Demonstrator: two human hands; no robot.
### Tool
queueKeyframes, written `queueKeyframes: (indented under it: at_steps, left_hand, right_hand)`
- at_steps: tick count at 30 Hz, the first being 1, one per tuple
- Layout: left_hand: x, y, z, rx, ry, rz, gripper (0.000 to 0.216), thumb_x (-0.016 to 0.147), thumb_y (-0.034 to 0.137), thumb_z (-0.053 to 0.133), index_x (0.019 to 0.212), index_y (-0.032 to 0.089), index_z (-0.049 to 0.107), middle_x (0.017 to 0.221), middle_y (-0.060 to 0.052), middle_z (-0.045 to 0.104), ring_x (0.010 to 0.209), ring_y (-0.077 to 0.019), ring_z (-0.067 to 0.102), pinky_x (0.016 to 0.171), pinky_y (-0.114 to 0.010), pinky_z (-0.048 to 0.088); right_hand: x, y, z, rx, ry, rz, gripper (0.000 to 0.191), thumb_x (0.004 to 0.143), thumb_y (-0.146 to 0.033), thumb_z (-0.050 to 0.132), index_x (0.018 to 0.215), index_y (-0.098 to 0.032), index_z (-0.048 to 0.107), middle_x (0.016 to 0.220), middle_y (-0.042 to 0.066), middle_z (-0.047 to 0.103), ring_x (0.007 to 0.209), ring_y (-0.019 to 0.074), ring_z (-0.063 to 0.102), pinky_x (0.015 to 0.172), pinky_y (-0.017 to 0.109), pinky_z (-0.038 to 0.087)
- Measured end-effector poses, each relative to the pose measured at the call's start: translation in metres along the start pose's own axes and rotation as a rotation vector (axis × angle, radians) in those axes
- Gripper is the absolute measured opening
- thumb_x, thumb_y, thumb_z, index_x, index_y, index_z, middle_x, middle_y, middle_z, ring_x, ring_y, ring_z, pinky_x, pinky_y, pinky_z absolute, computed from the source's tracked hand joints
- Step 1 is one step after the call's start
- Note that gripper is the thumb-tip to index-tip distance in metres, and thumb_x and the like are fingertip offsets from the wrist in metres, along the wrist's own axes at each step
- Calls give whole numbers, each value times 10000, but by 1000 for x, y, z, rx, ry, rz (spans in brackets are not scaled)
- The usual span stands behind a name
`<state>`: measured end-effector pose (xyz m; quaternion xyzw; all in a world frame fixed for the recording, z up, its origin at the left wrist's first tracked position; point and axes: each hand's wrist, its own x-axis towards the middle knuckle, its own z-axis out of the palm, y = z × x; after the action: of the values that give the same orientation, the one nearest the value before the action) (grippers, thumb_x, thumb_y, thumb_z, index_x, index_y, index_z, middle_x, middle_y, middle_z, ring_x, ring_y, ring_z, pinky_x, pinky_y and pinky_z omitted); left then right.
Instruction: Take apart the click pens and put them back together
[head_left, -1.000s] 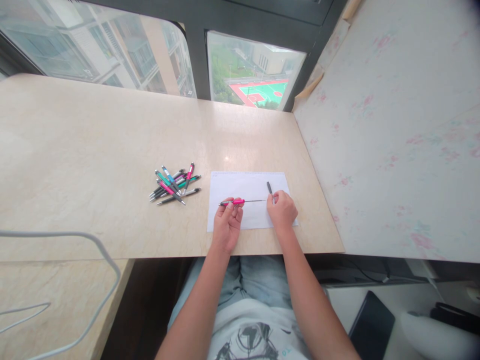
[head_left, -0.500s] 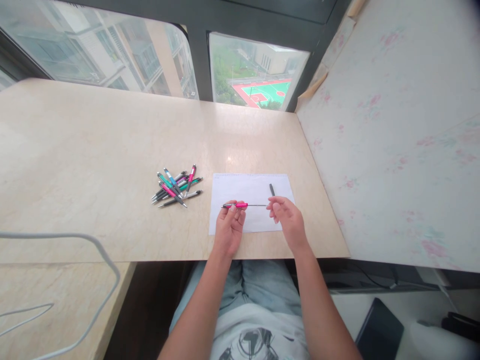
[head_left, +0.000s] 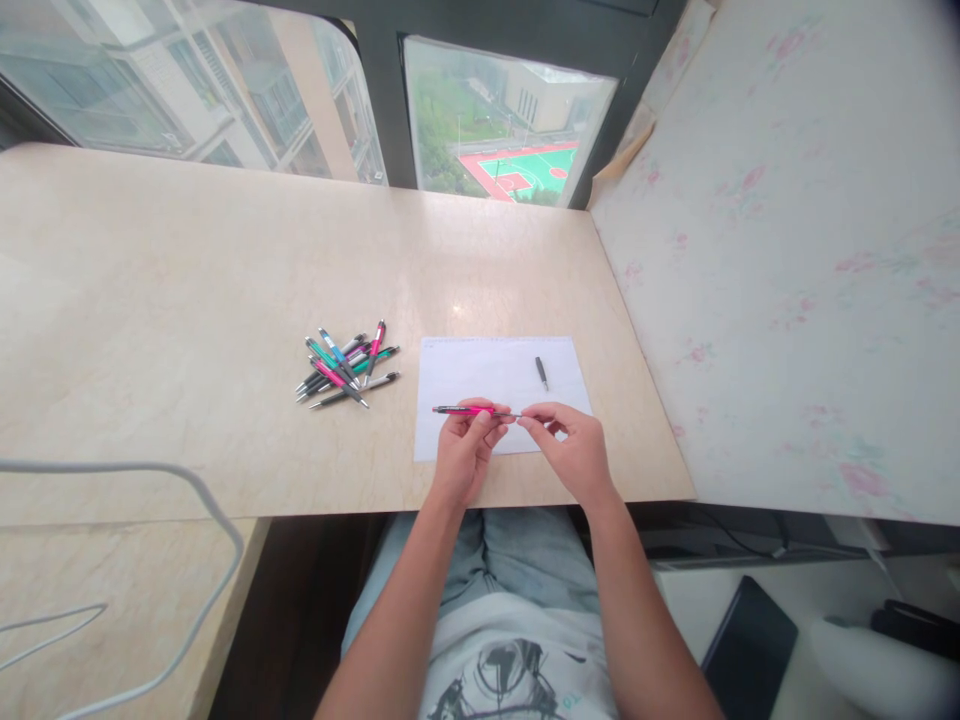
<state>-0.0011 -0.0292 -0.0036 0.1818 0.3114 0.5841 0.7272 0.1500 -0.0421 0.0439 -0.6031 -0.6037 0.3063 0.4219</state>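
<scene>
Over the white sheet of paper [head_left: 501, 385] on the desk [head_left: 225, 300], the left hand [head_left: 463, 452] pinches a pink pen [head_left: 466, 410] level, while the right hand [head_left: 574, 452] pinches the thin refill tip sticking out of it. Reassembly looks underway; next seems the small black piece [head_left: 541, 372] lying apart on the paper. Spare pens [head_left: 346, 367] sit piled to the left.

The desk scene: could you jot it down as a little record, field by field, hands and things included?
Left hand: holds the pink pen by its barrel
Right hand: fingertips at the thin refill end sticking out of the pen
Paper: white sheet lying flat beneath the hands
Small dark part: lies alone on the paper
Pile of pens: left of the paper, untouched
Desk: beige marble top by a window
</scene>
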Motion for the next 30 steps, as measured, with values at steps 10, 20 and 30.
queueKeyframes:
  at_steps: [10, 20, 30]
  left_hand:
    - [4, -1, -2, -11, 88, 44, 241, 764, 256, 806, 946, 165, 677, 912, -59, 750, 830, -151, 728, 753, -235, 545]
    - [8, 1, -4, -108, 151, 42, 231, 768, 242, 799, 945, 175, 666, 933, -50, 755, 830, -128, 726, 748, -203, 542]
    - [9, 2, -9, -226, 132, -28, 237, 764, 208, 795, 954, 178, 657, 926, -50, 754, 846, -126, 726, 753, -188, 556]
  right_hand:
    - [4, 2, -14, -284, -76, -145, 188, 901, -284, 546, 901, -231, 727, 872, 43, 730, 721, 171, 628, 614, 281, 490]
    - [23, 47, 0, -521, 193, -20, 105, 844, -216, 576, 814, -190, 673, 822, 62, 671, 793, 213, 554, 764, 346, 462]
    - [66, 58, 29, -694, 214, -71, 81, 824, -147, 593, 820, -175, 669, 1134, 146, 597, 1105, 268, 485, 946, 402, 401]
